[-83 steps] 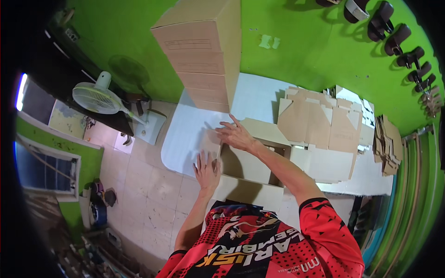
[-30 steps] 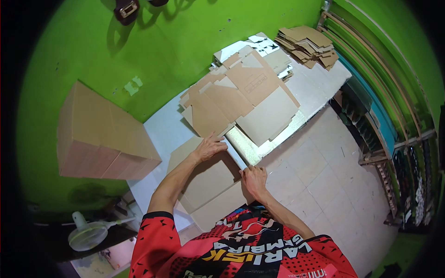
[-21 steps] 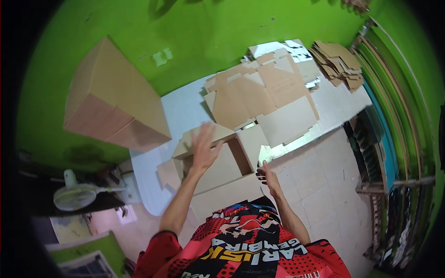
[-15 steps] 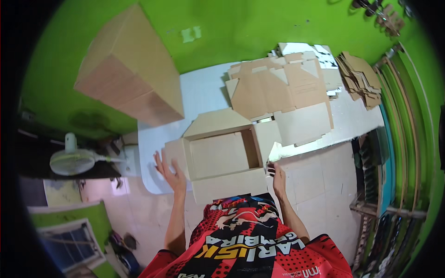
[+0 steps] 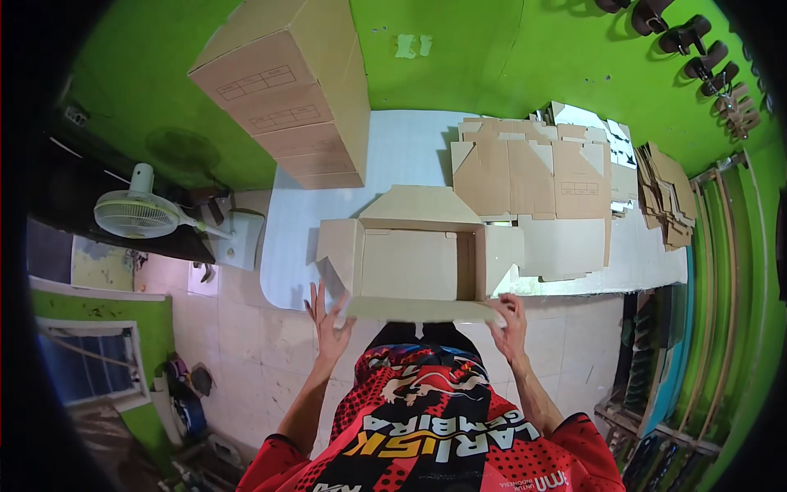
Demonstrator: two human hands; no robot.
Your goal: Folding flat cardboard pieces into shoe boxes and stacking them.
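An open cardboard box (image 5: 410, 261) sits near the front of the white table, its inside bare. Its far flap stands out toward the wall, and the side flaps spread left and right. The near flap (image 5: 418, 309) is raised edge-on and slightly blurred. My left hand (image 5: 331, 330) is at that flap's left end, fingers spread and thumb beside the corner. At the opposite end, my right hand (image 5: 510, 328) has its fingers bent over the flap's right corner, gripping it.
Tall stacked cartons (image 5: 303, 98) rise at the back left of the white table (image 5: 402, 148). Flattened cardboard sheets (image 5: 533, 176) pile up on the right, beside more folded pieces (image 5: 662, 193). A fan (image 5: 138, 213) stands at left, and sandals (image 5: 689, 37) hang on the green wall.
The near flap has come up from lying outward toward me. My right hand has closed on its right corner; my left hand has moved to its left end. The view has shifted.
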